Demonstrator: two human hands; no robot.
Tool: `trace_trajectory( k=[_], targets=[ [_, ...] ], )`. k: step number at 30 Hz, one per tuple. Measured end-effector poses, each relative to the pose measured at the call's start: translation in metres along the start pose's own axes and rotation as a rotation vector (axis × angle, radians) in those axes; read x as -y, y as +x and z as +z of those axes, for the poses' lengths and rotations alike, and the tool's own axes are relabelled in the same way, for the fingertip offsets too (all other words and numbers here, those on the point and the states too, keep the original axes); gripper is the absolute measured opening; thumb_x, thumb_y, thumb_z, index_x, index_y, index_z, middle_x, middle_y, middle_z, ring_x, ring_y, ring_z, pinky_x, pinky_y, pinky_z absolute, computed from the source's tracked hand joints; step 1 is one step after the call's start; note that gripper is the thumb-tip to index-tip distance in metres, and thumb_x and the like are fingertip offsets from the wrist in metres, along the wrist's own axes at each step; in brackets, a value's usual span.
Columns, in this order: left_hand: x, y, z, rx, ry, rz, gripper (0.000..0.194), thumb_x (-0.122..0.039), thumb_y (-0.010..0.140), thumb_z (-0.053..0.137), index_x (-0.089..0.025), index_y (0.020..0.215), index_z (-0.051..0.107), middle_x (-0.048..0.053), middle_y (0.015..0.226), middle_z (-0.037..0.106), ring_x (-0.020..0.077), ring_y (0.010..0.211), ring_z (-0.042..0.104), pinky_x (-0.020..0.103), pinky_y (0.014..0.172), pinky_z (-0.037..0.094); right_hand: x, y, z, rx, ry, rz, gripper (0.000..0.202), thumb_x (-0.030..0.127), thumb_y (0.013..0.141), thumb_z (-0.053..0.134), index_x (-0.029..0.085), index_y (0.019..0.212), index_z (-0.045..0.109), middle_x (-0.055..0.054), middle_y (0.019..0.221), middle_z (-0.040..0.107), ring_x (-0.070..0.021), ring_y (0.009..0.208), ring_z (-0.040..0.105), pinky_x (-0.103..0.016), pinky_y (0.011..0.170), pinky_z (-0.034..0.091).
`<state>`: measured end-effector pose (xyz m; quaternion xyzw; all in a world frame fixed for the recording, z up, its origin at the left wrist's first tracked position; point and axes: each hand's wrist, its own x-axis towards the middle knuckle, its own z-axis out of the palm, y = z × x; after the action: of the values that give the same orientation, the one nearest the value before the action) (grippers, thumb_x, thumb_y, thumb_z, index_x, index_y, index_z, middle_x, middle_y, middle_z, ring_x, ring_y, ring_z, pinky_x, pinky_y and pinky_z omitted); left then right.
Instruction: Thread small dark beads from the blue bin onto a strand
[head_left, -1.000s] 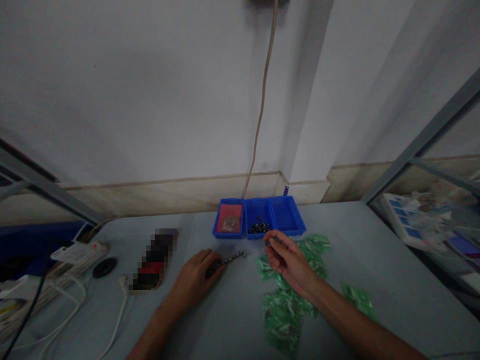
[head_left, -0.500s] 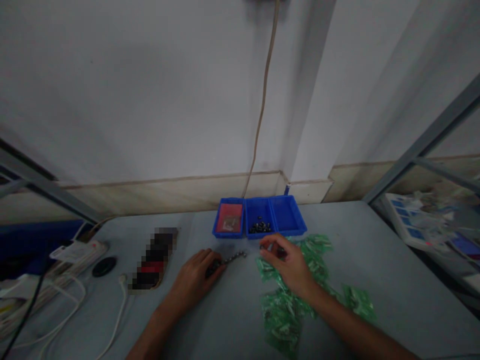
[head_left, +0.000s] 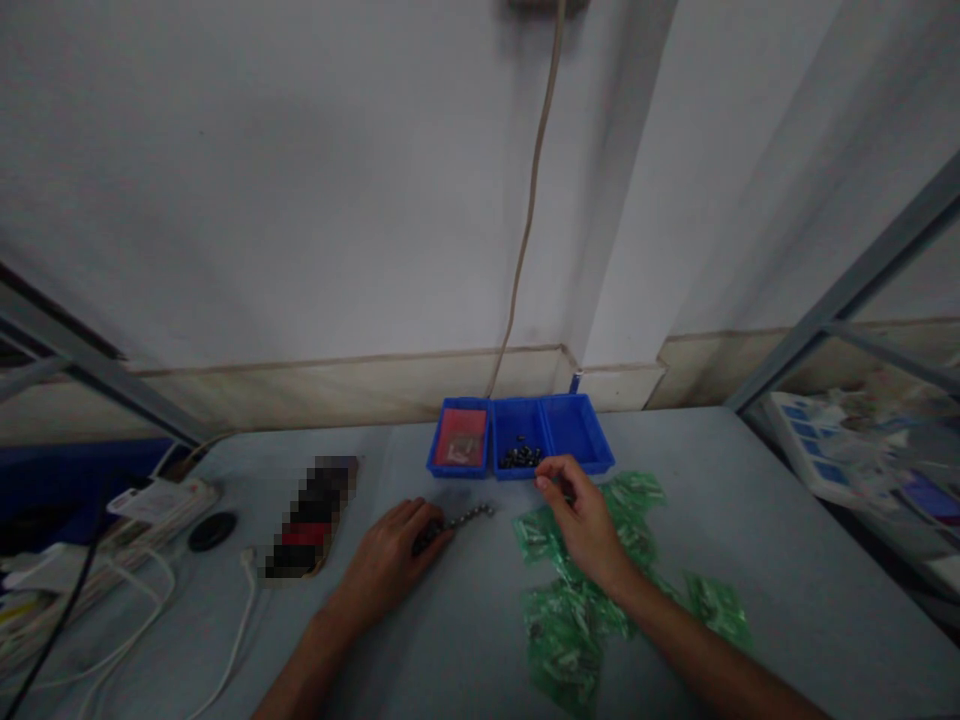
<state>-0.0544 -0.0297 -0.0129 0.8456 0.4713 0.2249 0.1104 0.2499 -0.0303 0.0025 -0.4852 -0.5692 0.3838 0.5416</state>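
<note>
My left hand (head_left: 394, 545) rests on the table with its fingers curled round a cluster of small dark shiny metal pieces (head_left: 426, 537). A short row of similar pieces (head_left: 472, 515) runs out from it to the right on the table. Fingertips pinched, my right hand (head_left: 574, 510) is just in front of a blue divided tray (head_left: 555, 468), over green plastic bags (head_left: 566, 630). Something small and dark shows inside its curled fingers, too small to name. Loose dark metal pieces (head_left: 520, 457) lie in the tray's middle compartment.
A red packet (head_left: 461, 425) with a clear bag lies in the tray's left compartment. To the left are a pixelated object (head_left: 311, 520), a black disc (head_left: 212, 531), a power strip (head_left: 180, 505) and white cables. Metal frame bars (head_left: 847, 290) flank the table.
My right hand has moved slightly right and up, toward the tray's front edge, with its fingers drawn closer together. The left hand and the row of pieces stay put.
</note>
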Motion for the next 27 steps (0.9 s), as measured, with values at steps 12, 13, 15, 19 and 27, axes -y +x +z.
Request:
trace_trajectory(
  k=[12, 13, 15, 19, 27],
  targets=[
    [0.0, 0.0, 0.001, 0.023, 0.01, -0.005, 0.022, -0.044, 0.107, 0.059, -0.024, 0.105, 0.067, 0.005, 0.097, 0.071, 0.023, 0.088, 0.07, 0.034, 0.079, 0.054, -0.004, -0.004, -0.004, 0.22, -0.383, -0.254, 0.027, 0.028, 0.108, 0.058, 0.029, 0.13, 0.073, -0.011, 0.13, 0.068, -0.0279, 0.111, 0.065, -0.045, 0.098, 0.052],
    [0.0, 0.0, 0.002, 0.019, 0.008, -0.001, 0.021, -0.044, 0.107, 0.06, -0.024, 0.104, 0.067, 0.005, 0.096, 0.071, 0.0229, 0.088, 0.07, 0.034, 0.079, 0.054, -0.002, -0.006, -0.003, 0.302, -0.437, -0.306, 0.026, 0.028, 0.108, 0.059, 0.03, 0.128, 0.075, -0.01, 0.128, 0.069, -0.0291, 0.116, 0.064, -0.048, 0.103, 0.05],
    [-0.001, 0.0, 0.002, 0.01, 0.002, 0.01, 0.02, -0.043, 0.107, 0.06, -0.024, 0.103, 0.067, 0.005, 0.095, 0.071, 0.0227, 0.088, 0.07, 0.033, 0.078, 0.054, 0.001, -0.01, -0.001, 0.45, -0.549, -0.393, 0.029, 0.028, 0.107, 0.062, 0.033, 0.133, 0.074, -0.009, 0.134, 0.07, -0.0316, 0.123, 0.06, -0.053, 0.109, 0.046],
    [-0.001, 0.0, 0.002, -0.007, 0.011, 0.022, 0.022, -0.044, 0.107, 0.06, -0.024, 0.103, 0.068, 0.005, 0.094, 0.071, 0.0225, 0.086, 0.069, 0.034, 0.077, 0.054, 0.002, -0.016, 0.002, 0.568, -0.702, -0.448, 0.044, 0.03, 0.105, 0.068, 0.036, 0.148, 0.064, -0.007, 0.151, 0.064, -0.0349, 0.134, 0.054, -0.057, 0.113, 0.045],
    [-0.003, 0.0, 0.0, 0.001, 0.002, 0.012, 0.021, -0.043, 0.107, 0.059, -0.024, 0.103, 0.067, 0.005, 0.094, 0.071, 0.0227, 0.087, 0.07, 0.034, 0.078, 0.054, -0.003, -0.015, 0.005, 0.513, -0.631, -0.449, 0.047, 0.023, 0.105, 0.065, 0.036, 0.15, 0.062, -0.007, 0.141, 0.072, -0.034, 0.128, 0.058, -0.056, 0.11, 0.048]
  ],
)
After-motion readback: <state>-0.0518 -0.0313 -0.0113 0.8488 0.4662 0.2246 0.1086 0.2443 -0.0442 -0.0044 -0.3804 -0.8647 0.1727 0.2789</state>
